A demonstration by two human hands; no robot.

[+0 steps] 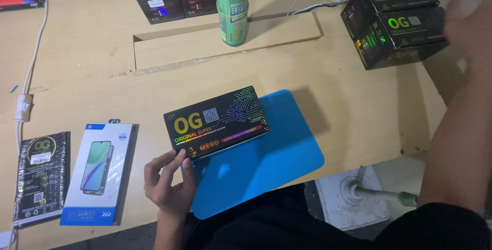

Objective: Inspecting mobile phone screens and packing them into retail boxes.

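L hand [168, 181] pinches the black box [217, 120] at its near corner, on the blue mat [266, 165]. R hand [469, 12] blurred by the stacked boxes [397, 22], can't tell its state. I'd grip the box's edges firmly, keep it level.

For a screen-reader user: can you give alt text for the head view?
A left hand grips the near corner of a black box lying on a blue mat on a wooden table. The blurred right hand reaches by two stacked black boxes.

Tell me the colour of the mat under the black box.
Bright blue; the mat shows best in the head view, beneath the black box.
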